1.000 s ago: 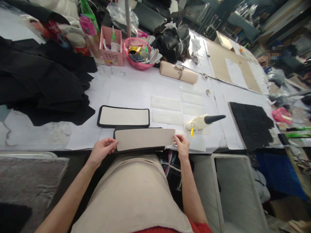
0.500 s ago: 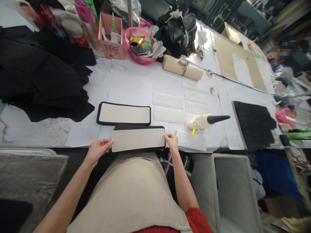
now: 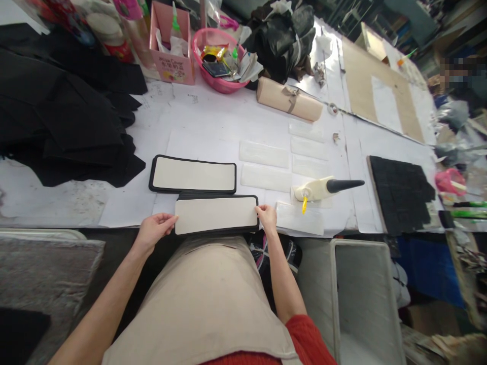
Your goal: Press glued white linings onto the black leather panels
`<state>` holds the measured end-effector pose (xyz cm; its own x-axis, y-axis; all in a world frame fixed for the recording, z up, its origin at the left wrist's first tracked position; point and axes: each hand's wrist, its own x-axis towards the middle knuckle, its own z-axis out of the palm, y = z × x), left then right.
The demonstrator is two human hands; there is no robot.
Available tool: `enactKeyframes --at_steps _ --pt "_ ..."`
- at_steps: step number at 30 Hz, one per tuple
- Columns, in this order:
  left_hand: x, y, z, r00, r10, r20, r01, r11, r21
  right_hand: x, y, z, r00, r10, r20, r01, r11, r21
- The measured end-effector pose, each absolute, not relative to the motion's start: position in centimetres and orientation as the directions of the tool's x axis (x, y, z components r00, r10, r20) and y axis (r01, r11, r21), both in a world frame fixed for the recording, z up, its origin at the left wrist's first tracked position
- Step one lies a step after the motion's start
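Note:
A cream rectangular panel with rounded corners lies over a stack of black pieces at the table's front edge. My left hand pinches the panel's left end between thumb and fingers. At the opposite end, my right hand pinches its right edge. Black margin shows along the panel's top, right and bottom sides. Just behind lies a second cream panel, centred on a black backing. To the right, a cream bottle with a dark tapered end and yellow tip rests on a translucent strip.
Several translucent strips lie right of the panels. Black fabric pieces are heaped at left. A pink box, a pink basket and a beige roll stand behind. A grey bin is below the table at right.
The cream panel has settled slightly at its left end, and more black border shows under its lower edge. Both hands keep their hold; the camera view has shifted a little.

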<state>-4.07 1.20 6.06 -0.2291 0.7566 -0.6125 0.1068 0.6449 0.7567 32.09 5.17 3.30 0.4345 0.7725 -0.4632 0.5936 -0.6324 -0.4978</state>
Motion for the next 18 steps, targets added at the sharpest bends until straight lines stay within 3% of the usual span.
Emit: enactKeyframes --at_steps 9,18 --pt "-4.0 1.5 5.1 -0.239 0.759 -0.606 0.089 0.638 0.765 32.2 5.4 2.7 0.443 0.767 -0.465 0.604 -0.638 -0.478" --pt "-4.1 1.3 3.8 -0.286 0.812 -0.509 0.215 0.572 0.792 32.5 5.2 1.9 0.433 0.778 -0.456 0.615 -0.624 -0.481"
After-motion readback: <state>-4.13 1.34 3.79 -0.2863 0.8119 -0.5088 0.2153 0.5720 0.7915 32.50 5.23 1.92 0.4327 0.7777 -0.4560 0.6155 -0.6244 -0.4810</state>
